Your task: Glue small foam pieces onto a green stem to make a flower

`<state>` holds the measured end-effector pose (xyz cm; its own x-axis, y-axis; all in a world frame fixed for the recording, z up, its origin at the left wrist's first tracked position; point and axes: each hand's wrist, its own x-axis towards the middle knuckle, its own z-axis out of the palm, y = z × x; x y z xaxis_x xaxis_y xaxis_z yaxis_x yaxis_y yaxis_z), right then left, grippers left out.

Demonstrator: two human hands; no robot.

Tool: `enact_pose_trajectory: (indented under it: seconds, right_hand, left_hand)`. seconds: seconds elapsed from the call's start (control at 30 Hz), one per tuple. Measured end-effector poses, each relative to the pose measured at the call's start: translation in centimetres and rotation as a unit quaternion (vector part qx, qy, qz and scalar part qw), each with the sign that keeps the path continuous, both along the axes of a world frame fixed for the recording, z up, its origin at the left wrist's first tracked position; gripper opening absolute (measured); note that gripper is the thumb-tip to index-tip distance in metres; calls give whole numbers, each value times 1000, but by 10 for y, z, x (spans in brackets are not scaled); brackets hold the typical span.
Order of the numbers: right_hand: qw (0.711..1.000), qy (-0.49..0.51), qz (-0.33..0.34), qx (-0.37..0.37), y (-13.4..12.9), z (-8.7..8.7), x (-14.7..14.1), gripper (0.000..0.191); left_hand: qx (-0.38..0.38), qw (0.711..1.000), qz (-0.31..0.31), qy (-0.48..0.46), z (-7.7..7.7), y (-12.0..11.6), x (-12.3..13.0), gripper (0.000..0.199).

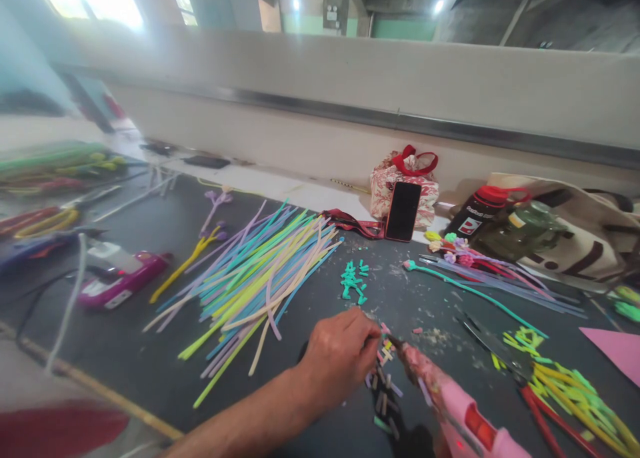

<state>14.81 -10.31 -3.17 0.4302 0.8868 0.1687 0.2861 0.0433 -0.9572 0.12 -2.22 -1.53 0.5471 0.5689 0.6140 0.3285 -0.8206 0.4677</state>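
Observation:
My left hand [340,351] is closed in a pinch, with a small pink pipe-cleaner piece [385,328] at its fingertips. Close to that piece is the nozzle of a pink hot glue gun [453,405], which comes in tilted from the lower right. My right hand is almost wholly hidden behind the gun's body and the frame's bottom edge; the gun is held up in it. Below the nozzle lie several short cut pieces [384,401] in mixed colours. Beyond my left hand sits a small pile of twisted teal pieces [353,285].
Long pastel pipe cleaners [260,278] spread across the dark table. A purple glue gun [125,281] lies left. Red-handled pliers [515,368] and yellow-green pieces [575,391] lie right. At the back stand a phone [403,211], a patterned bag [383,181] and a black bottle [475,218].

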Motion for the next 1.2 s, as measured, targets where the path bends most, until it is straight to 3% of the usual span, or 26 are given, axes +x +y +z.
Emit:
enact_pose_trajectory:
  seconds: [0.2, 0.4, 0.53, 1.07, 1.2]
  right_hand:
    - [1000, -3, -1, 0, 19, 0, -13, 46]
    - [1000, 2, 3, -27, -7, 12, -25, 21]
    - [1000, 5, 8, -29, -24, 18, -26, 24]
    - [1000, -19, 5, -21, -10, 5, -13, 20]
    - [999, -50, -10, -12, 3, 0, -6, 36]
  left_hand:
    - [-5, 1000, 4, 4, 1, 1, 0, 13]
    - [-5, 1000, 4, 4, 0, 1, 0, 12]
    - [-2, 1000, 14, 8, 0, 1, 1, 13]
    - [-19, 1000, 6, 13, -2, 1, 0, 12]
    - [-20, 1000, 1, 10, -1, 0, 0, 12]
